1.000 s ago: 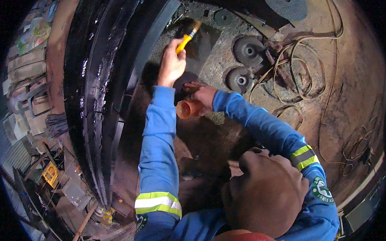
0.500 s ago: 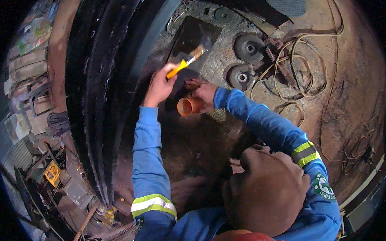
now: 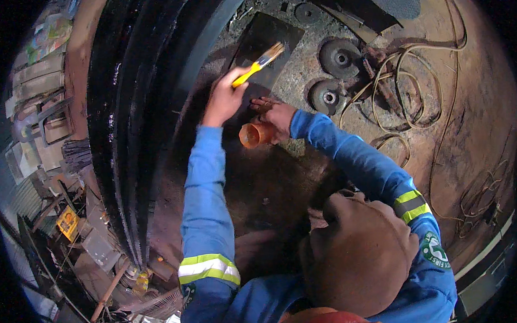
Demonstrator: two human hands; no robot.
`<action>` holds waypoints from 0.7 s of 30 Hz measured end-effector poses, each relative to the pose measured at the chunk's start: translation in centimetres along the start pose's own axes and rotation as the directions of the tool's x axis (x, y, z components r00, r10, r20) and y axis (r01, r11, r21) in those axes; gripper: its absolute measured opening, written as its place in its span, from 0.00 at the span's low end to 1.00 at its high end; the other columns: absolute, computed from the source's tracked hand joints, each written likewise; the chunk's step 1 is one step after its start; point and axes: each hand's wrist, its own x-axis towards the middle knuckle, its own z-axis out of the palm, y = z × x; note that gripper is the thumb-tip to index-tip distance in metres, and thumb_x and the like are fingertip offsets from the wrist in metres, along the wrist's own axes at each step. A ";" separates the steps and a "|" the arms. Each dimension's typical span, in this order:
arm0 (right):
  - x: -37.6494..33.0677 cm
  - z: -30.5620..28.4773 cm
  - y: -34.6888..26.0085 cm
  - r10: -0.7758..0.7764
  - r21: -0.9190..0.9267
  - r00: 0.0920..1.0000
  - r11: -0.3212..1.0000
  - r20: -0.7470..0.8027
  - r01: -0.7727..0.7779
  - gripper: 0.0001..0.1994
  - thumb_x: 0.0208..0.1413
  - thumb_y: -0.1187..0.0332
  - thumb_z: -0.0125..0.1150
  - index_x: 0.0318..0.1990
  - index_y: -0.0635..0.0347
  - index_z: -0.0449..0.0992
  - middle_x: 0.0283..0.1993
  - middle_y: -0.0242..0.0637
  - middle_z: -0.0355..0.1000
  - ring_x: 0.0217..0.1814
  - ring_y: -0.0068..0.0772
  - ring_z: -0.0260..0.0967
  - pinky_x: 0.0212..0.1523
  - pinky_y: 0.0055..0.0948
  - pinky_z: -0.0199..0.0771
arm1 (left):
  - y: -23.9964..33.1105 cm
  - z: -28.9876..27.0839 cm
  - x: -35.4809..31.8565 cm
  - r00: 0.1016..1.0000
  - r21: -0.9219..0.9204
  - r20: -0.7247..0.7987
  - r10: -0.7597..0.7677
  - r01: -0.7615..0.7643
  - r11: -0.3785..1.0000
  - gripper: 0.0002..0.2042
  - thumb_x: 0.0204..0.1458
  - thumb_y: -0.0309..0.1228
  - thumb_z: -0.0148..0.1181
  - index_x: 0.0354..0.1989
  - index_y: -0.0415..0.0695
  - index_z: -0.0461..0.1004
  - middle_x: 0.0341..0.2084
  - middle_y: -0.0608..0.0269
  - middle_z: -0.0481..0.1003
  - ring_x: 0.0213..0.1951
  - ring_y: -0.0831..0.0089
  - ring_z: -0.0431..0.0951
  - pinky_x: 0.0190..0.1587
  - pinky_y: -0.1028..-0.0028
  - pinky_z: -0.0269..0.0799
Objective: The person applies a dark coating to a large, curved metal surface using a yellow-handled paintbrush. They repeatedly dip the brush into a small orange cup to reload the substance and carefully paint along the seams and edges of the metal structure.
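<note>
My left hand is closed around the yellow handle of a paintbrush. Its pale bristles point away to the upper right, above a dark flat plate. To the right of that wrist, my right hand holds an orange cup-like container, tilted so that its open mouth faces left. Some fingers of this hand stretch past the container and look darkly stained. The container's far end is hidden by the hand, and what it holds cannot be made out.
Long black beams run along the left. Two dark round discs with hubs lie on the ground beyond my right hand, beside a coiled cable. A brown cloth-covered rounded shape fills the lower right. Clutter with a yellow sign lies far left.
My left hand has moved the paintbrush farther away and slightly right. My right hand and the orange container have shifted a little up in the picture.
</note>
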 end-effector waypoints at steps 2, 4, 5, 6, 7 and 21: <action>0.1 0.5 0.3 0.005 0.007 1.000 1.000 -0.009 -0.005 0.37 0.27 0.53 0.72 0.53 0.53 0.72 0.64 0.52 0.56 0.70 0.51 0.45 0.70 0.44 0.41 | 0.3 0.9 0.8 1.000 -0.004 0.014 0.010 -0.010 1.000 0.14 0.48 0.18 0.55 0.45 0.40 0.71 0.42 0.51 0.74 0.47 0.57 0.74 0.49 0.67 0.68; 0.5 0.5 0.1 0.035 0.012 0.999 0.999 -0.015 -0.035 0.37 0.27 0.53 0.72 0.53 0.53 0.73 0.63 0.51 0.57 0.70 0.51 0.45 0.70 0.44 0.41 | -1.0 1.2 0.5 0.999 0.034 0.034 0.027 -0.028 0.999 0.14 0.48 0.18 0.55 0.45 0.39 0.71 0.43 0.54 0.74 0.48 0.61 0.73 0.51 0.70 0.66; 0.2 0.4 0.2 0.042 0.023 0.998 0.999 -0.039 -0.041 0.37 0.26 0.53 0.73 0.52 0.53 0.73 0.63 0.49 0.58 0.70 0.50 0.45 0.70 0.44 0.42 | -1.4 0.8 -0.1 0.998 0.062 0.056 0.016 -0.020 0.998 0.14 0.48 0.18 0.55 0.45 0.40 0.71 0.42 0.52 0.74 0.47 0.58 0.73 0.50 0.68 0.67; -0.5 0.5 0.3 0.063 0.042 0.996 0.997 -0.062 -0.060 0.37 0.25 0.52 0.73 0.51 0.52 0.74 0.62 0.47 0.60 0.70 0.49 0.46 0.70 0.43 0.42 | -1.4 0.7 -1.5 0.996 0.083 0.092 0.004 -0.012 0.996 0.14 0.48 0.18 0.55 0.45 0.40 0.71 0.41 0.50 0.74 0.46 0.54 0.73 0.49 0.67 0.68; -0.5 0.5 0.2 0.061 0.059 0.994 0.997 -0.091 -0.056 0.37 0.25 0.51 0.74 0.50 0.52 0.74 0.61 0.45 0.62 0.70 0.48 0.47 0.70 0.42 0.43 | -0.8 0.0 -2.8 0.994 0.122 0.112 -0.015 0.001 0.993 0.14 0.48 0.18 0.55 0.44 0.41 0.71 0.40 0.49 0.74 0.45 0.50 0.73 0.48 0.66 0.68; -0.4 0.8 0.6 0.016 0.018 0.997 1.000 -0.079 -0.015 0.37 0.27 0.51 0.71 0.51 0.55 0.72 0.62 0.50 0.59 0.70 0.48 0.46 0.70 0.44 0.40 | -3.2 -1.2 -7.0 0.982 0.034 -0.099 -0.163 0.167 0.985 0.16 0.50 0.20 0.54 0.49 0.42 0.70 0.44 0.50 0.73 0.49 0.57 0.72 0.51 0.67 0.66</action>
